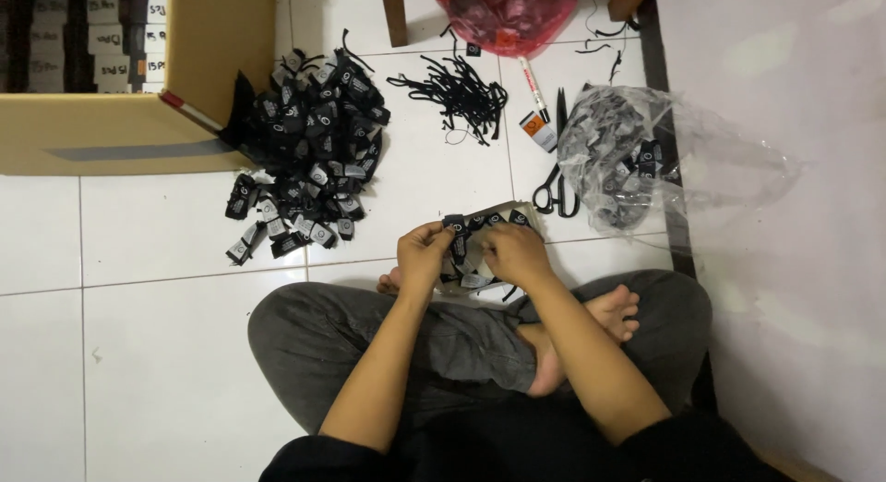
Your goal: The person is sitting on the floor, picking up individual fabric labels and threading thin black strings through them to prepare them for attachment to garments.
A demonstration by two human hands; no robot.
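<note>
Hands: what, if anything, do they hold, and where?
Both hands, left and right, grip a bunch of black tags, one at each side.
</note>
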